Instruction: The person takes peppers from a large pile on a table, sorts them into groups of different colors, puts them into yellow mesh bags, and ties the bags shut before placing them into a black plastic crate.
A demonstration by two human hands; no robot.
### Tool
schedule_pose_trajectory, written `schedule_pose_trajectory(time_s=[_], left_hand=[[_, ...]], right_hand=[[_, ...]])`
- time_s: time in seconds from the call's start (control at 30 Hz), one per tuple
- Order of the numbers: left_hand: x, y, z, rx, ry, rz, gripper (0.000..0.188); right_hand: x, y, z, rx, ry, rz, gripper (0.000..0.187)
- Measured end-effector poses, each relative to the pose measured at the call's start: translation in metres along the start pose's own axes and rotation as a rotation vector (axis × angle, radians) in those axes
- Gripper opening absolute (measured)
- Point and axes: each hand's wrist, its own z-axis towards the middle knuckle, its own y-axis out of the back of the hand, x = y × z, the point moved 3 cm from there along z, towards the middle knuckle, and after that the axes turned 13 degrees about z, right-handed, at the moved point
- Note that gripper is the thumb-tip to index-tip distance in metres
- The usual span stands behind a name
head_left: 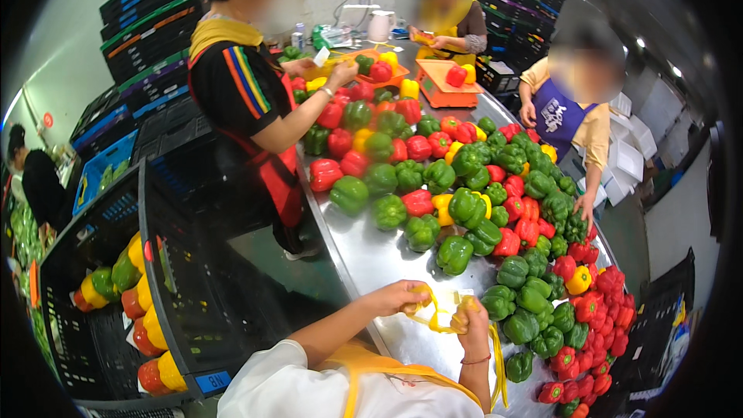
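My left hand [404, 298] is closed on one side of a thin yellow strip [435, 316], which loops across to my right hand [470, 319]. My right hand is also closed on it, with a small whitish piece near its fingers. More yellow strands [498, 368] hang down beside my right wrist. Both hands are over the near edge of the metal table [364, 279]. Green bell peppers [454, 254] lie just beyond them, mixed with red peppers [507, 243] and a few yellow ones. A heap of red peppers [588, 310] spreads to the right.
Black crates [166, 279] stand at the left, one holding rows of red, yellow and green peppers [151, 325]. Across the table are orange scales [445, 93] and a pitcher [381, 25]. Co-workers stand at the left [240, 101], far side [453, 27] and right [569, 108].
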Motion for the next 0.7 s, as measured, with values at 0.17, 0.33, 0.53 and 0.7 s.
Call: schedule_pose_trajectory(time_s=[0.17, 0.33, 0.53, 0.7], left_hand=[[-0.008, 0.012, 0.008, 0.051, -0.112, -0.335, 0.021], [-0.005, 0.015, 0.008, 0.147, -0.028, -0.371, 0.026], [0.015, -0.016, 0.006, 0.215, 0.182, -0.297, 0.031], [0.006, -0.023, 0.004, 0.139, 0.26, -0.024, 0.022]], right_hand=[[-0.019, -0.026, -0.011, 0.092, -0.203, -0.275, 0.026], [-0.014, 0.001, -0.001, -0.085, -0.086, -0.251, 0.015], [0.001, 0.001, 0.022, -0.268, 0.169, 0.057, 0.007], [-0.006, 0.015, 0.021, -0.188, 0.017, 0.275, 0.01]])
